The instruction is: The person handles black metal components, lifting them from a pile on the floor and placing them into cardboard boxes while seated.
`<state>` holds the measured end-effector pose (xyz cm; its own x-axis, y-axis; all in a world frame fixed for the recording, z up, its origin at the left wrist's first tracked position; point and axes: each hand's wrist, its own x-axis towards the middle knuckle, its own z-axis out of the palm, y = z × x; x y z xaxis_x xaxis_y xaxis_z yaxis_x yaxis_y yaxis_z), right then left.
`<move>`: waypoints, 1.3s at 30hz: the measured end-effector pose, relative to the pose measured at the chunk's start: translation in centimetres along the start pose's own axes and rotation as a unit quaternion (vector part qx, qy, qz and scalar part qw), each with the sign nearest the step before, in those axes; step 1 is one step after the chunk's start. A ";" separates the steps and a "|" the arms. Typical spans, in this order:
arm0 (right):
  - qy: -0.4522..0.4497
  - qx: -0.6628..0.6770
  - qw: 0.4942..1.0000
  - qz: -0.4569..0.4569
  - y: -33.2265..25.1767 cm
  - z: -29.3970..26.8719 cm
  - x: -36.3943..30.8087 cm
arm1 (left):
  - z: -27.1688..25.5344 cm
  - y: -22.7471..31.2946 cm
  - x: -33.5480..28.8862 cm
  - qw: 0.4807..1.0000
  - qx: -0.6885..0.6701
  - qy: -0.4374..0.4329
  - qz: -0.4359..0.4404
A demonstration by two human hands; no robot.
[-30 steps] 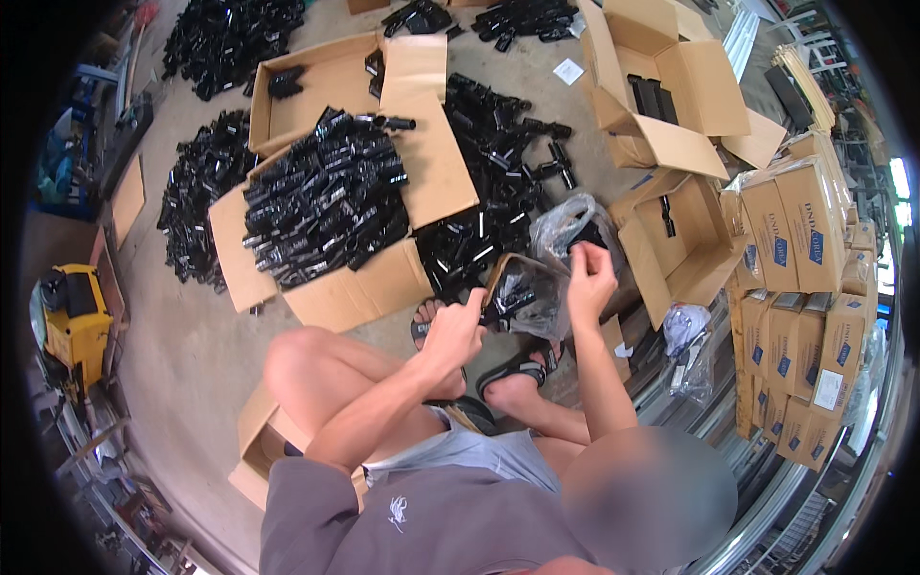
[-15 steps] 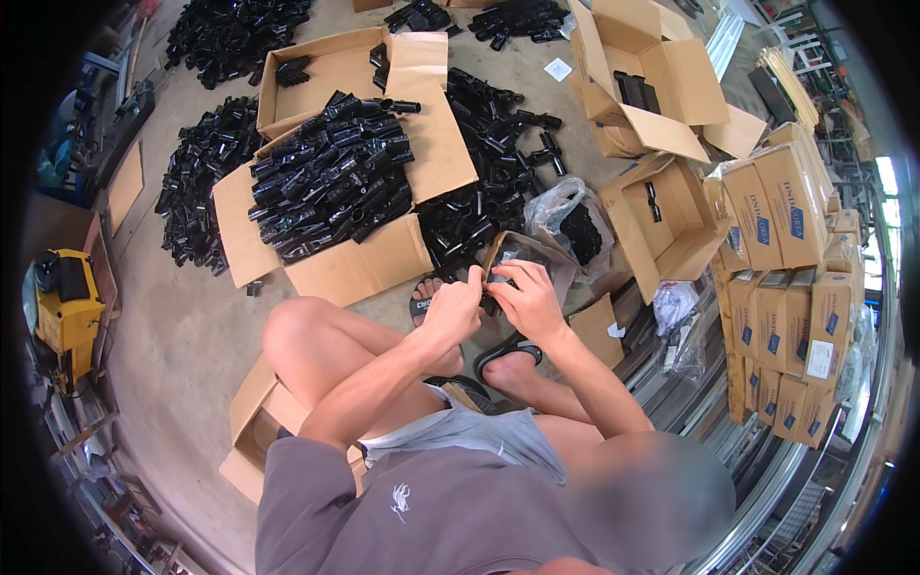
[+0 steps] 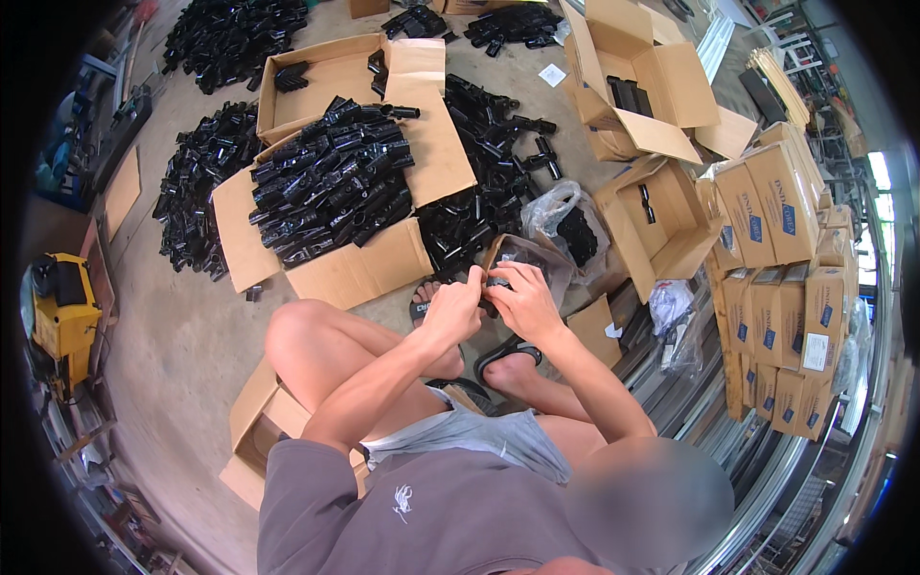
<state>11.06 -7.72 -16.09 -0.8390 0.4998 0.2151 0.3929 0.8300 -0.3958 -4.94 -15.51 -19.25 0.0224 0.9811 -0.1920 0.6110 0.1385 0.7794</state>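
Above my feet, my left hand (image 3: 454, 309) and my right hand (image 3: 525, 301) meet around a small black fitting (image 3: 495, 282). Both are closed on it, the left in a fist-like grip with its thumb up, the right with bent fingers over the top. Most of the piece is hidden by my fingers. Just beyond my hands stands a small open box (image 3: 492, 251) with clear plastic in it. Beside that, a clear plastic bag (image 3: 553, 206) holds small black parts. Left of my hands, black tubular fittings (image 3: 335, 182) are heaped in an open carton (image 3: 369, 262).
More fittings lie in piles on the floor, one left (image 3: 206, 182) and one behind (image 3: 479, 144). Open cartons (image 3: 685, 225) stand to the right, near stacked closed boxes (image 3: 767, 216). A yellow machine (image 3: 67, 316) is at far left. Long metal bars (image 3: 757, 508) run along the lower right.
My right fingers have shifted slightly over the fitting, and more of its black top shows between my hands. The view has moved a little; the surroundings are the same.
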 end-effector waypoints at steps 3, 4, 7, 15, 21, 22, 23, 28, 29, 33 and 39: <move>0.002 0.012 1.000 0.002 -0.2 0.0 -0.1 | -0.2 -0.1 -0.2 1.000 -0.002 -0.003 -0.008; 0.002 0.005 1.000 0.003 -0.3 0.1 -0.2 | -0.2 -0.1 -0.3 1.000 -0.002 -0.005 -0.008; -0.001 -0.013 1.000 0.003 -0.3 0.4 -0.4 | 0.0 -0.4 -0.3 1.000 -0.007 -0.002 -0.003; 0.010 -0.032 0.999 -0.015 -0.5 0.4 -0.9 | 0.0 -0.3 0.2 1.000 0.011 -0.004 -0.017; 0.024 0.001 0.999 0.024 -0.6 -0.5 -1.8 | 0.0 0.2 -0.1 0.999 -0.029 0.015 0.018; 0.029 0.003 0.999 0.022 -0.8 -0.5 -1.7 | 0.0 0.2 -0.1 0.999 -0.034 0.024 0.014; 0.033 0.005 0.999 0.024 -1.0 -0.5 -2.0 | -0.1 0.5 -0.2 0.999 -0.041 0.029 0.010; 0.039 0.008 0.999 0.036 -1.1 -0.2 -2.3 | -0.2 0.1 -0.2 0.996 -0.083 0.024 -0.013; 0.067 -0.002 0.996 0.059 -1.3 -0.3 -2.2 | -0.4 0.2 -0.2 0.994 -0.103 0.027 -0.021; 0.194 0.041 0.956 0.216 -0.2 0.2 -2.5 | -0.9 1.4 0.2 0.990 -0.113 0.008 -0.079; 0.002 0.479 0.739 0.475 3.0 4.1 -4.4 | 0.1 -0.5 1.0 0.934 -0.329 0.006 -0.139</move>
<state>14.36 -8.47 -21.88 -0.3542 0.7469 -0.5627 0.3552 -0.4491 -0.8198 -5.09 -14.65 -19.88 -0.0767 0.8960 -0.4374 -0.0262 0.4367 0.8992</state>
